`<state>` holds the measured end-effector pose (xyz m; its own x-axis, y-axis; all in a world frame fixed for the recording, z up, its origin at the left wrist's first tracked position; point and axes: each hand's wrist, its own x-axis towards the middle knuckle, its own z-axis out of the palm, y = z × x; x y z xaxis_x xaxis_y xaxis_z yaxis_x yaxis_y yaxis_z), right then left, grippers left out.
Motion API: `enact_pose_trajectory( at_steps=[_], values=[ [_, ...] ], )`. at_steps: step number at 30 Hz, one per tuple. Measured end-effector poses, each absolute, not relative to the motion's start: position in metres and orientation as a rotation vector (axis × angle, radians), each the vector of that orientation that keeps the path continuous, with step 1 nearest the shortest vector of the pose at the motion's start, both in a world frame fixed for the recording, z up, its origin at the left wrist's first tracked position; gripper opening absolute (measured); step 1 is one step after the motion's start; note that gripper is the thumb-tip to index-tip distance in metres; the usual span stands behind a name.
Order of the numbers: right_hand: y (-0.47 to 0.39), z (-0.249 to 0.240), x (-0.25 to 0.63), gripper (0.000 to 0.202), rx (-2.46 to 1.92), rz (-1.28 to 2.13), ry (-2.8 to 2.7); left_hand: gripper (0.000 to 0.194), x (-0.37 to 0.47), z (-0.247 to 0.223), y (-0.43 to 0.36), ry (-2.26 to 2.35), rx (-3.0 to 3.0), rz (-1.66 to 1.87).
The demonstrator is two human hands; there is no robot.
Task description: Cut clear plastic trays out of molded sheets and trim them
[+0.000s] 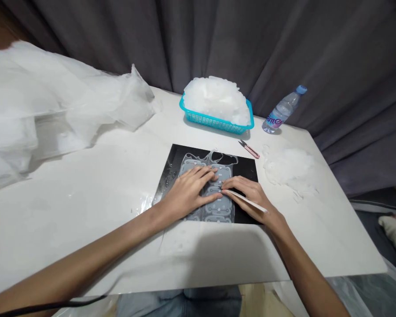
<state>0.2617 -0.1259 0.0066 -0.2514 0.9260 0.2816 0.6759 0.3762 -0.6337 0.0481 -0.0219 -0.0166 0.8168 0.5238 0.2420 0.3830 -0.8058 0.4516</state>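
Observation:
A translucent sheet of several rounded rectangular moulded pieces (223,205) lies on a black mat (245,169). My left hand (193,187) rests flat on the sheet, fingers stretched out, hiding part of its left column. In my right hand (249,191) is a thin white pen-like tool (247,201), pinched between thumb and fingers. Its tip meets the right column of pieces, close to my left thumb; the fingers hide the exact contact. Torn strips of clear film (211,155) edge the sheet's far end.
Behind the mat stands a turquoise basket (214,125) heaped with translucent white pieces. Pink-handled thread snips (250,149) lie nearby. A water bottle (284,110) stands at the back right, above a pile of clear scraps (292,169). Large plastic bags (69,105) cover the back left.

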Motion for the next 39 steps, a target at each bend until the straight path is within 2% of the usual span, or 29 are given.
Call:
enact_pose_trajectory(
  at_steps=[4, 9, 14, 19, 33, 36, 39],
  values=[
    [-0.127, 0.006, 0.258, 0.01, -1.356, 0.359, -2.106, 0.064, 0.047, -0.022, -0.023, 0.698, 2.62, 0.505],
    [-0.128, 0.01, 0.261, 0.013, -1.429, 0.353, -2.142, 0.069, 0.047, -0.023, -0.023, 0.7, 2.599, 0.499],
    [-0.134, 0.013, 0.267, 0.012, -1.427, 0.521, -2.0, 0.053, 0.047, -0.017, -0.021, 0.63, 2.571, 0.516],
    [-0.133, 0.011, 0.264, 0.012, -1.406, 0.601, -1.937, 0.049, 0.047, -0.012, -0.021, 0.609, 2.575, 0.53],
    [-0.128, -0.002, 0.264, 0.018, -1.369, 0.193, -2.241, 0.047, 0.047, -0.012, -0.025, 0.614, 2.557, 0.554],
    [-0.129, -0.009, 0.259, 0.028, -1.436, 0.09, -2.284, 0.05, 0.048, -0.012, -0.025, 0.633, 2.543, 0.54],
    [-0.128, -0.016, 0.254, 0.034, -1.455, 0.055, -2.26, 0.067, 0.047, -0.013, -0.025, 0.684, 2.513, 0.493]
  ],
)
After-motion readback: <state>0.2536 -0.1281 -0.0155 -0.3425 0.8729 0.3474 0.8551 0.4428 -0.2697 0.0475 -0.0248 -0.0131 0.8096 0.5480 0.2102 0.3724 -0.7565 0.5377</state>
